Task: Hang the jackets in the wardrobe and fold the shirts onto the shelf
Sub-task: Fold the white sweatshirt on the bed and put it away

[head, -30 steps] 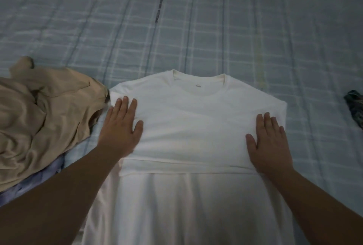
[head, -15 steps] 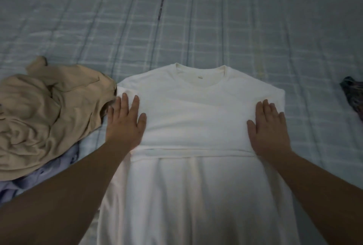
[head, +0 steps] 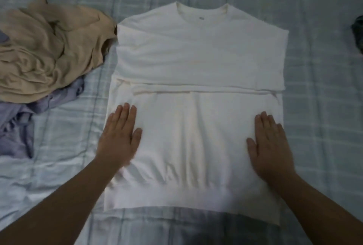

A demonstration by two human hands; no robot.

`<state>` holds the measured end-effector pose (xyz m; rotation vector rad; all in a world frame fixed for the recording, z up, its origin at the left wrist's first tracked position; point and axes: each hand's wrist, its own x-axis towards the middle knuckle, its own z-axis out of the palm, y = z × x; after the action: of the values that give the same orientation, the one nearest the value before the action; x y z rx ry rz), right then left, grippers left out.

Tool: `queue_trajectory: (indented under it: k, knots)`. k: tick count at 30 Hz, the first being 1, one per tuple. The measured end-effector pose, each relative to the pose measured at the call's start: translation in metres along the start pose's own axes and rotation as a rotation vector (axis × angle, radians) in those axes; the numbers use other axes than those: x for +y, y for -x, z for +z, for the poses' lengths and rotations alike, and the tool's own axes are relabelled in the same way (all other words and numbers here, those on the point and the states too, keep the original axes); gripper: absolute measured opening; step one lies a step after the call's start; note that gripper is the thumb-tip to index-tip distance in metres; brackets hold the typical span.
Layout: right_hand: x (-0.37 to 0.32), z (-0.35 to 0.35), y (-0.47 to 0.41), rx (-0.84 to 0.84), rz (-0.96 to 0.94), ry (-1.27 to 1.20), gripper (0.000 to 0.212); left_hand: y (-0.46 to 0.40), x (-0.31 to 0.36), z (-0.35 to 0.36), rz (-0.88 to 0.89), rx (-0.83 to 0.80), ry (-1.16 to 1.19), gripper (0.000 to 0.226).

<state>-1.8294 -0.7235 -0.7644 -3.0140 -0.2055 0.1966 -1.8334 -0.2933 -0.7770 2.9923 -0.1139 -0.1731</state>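
White shirt: flat on the checked bedsheet, collar away from you, sleeves folded across the chest. Your left hand and right hand: fingers straight, pressing the lower half, grasping nothing. Beige garment heaped over a lilac one, left.

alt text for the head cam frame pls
Both hands, left hand and right hand, press flat on the lower half of a white shirt laid on a plaid bedsheet, sleeves folded across. A crumpled beige garment lies to its left.
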Motion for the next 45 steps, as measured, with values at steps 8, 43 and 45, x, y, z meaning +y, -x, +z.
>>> queue_trajectory:
  k: [8,43,45]
  knots:
    - [0.000,-0.013,0.030,0.046,0.109,0.024,0.068,0.009,0.008,-0.018,-0.011,-0.041,0.029,0.067]
    - [-0.037,-0.059,0.158,-0.089,1.180,-1.562,0.009,0.159,0.009,-0.062,-1.146,-0.215,1.671,0.029]
    - [-0.040,-0.076,0.170,-0.038,1.196,-1.724,0.018,0.172,0.007,-0.075,-1.174,-0.254,1.762,0.030]
